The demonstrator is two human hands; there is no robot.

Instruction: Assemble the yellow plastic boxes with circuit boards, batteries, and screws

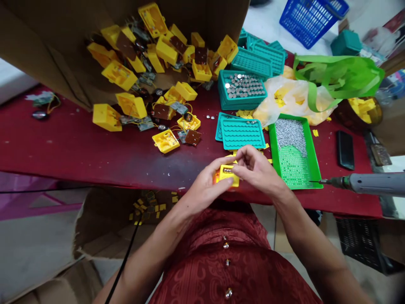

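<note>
My left hand (205, 183) is closed round a small yellow plastic case (228, 175) held at the near edge of the red table (63, 143). My right hand (256, 169) is curled over the case from the right, its fingertips pinched at the case's top; what they pinch is too small to make out. Small round silver cells show inside the case. Just beyond my hands lies an empty teal tray (241, 131), and to its right a green tray (294, 169) with a heap of small silver screws at its far end.
A tipped cardboard box (47, 42) spills several yellow cases (133, 105) with circuit boards. A teal tray stack (242, 89) holds button cells. An electric screwdriver (363, 182) lies at right, near a black phone (344, 150). Green bag (338, 76) and blue basket (311, 17) sit behind.
</note>
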